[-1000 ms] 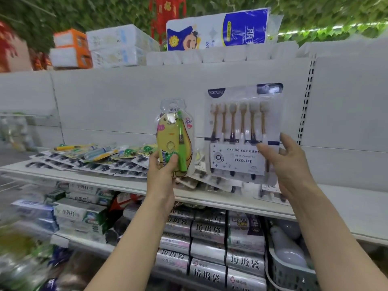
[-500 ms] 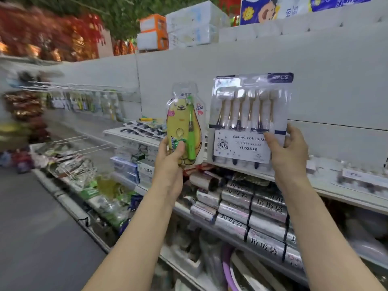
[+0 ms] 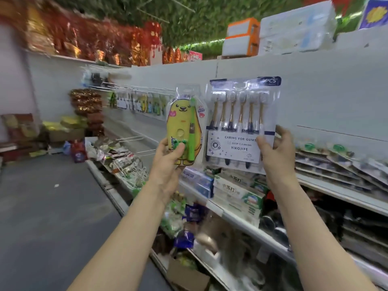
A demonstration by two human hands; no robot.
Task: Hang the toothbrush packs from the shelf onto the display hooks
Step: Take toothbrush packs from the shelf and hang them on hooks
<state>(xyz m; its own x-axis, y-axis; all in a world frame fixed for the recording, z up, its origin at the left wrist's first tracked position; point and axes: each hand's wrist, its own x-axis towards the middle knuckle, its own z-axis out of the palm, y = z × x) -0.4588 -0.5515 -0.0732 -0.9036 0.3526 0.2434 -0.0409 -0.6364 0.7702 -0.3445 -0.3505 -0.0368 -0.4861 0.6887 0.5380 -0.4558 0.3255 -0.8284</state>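
left hand (image 3: 168, 162) pinching kids pack (image 3: 184, 124), right hand (image 3: 277, 152) gripping six-pack (image 3: 241, 122); keep top holes clear, line up square with hooks (image 3: 134, 89) down aisle

The aisle floor (image 3: 52, 206) at lower left lies wide open. At centre left the display hooks (image 3: 126, 89) carry a tight row of hanging packs (image 3: 147, 105); below them two wire hooks (image 3: 130, 139) jut into the aisle. At centre the yellow pack (image 3: 183, 131) and the six-brush pack (image 3: 241, 122), held upright side by side, stand before the white back panel (image 3: 336, 97). At right flat packs (image 3: 336, 162) cover the shelf (image 3: 336, 191).
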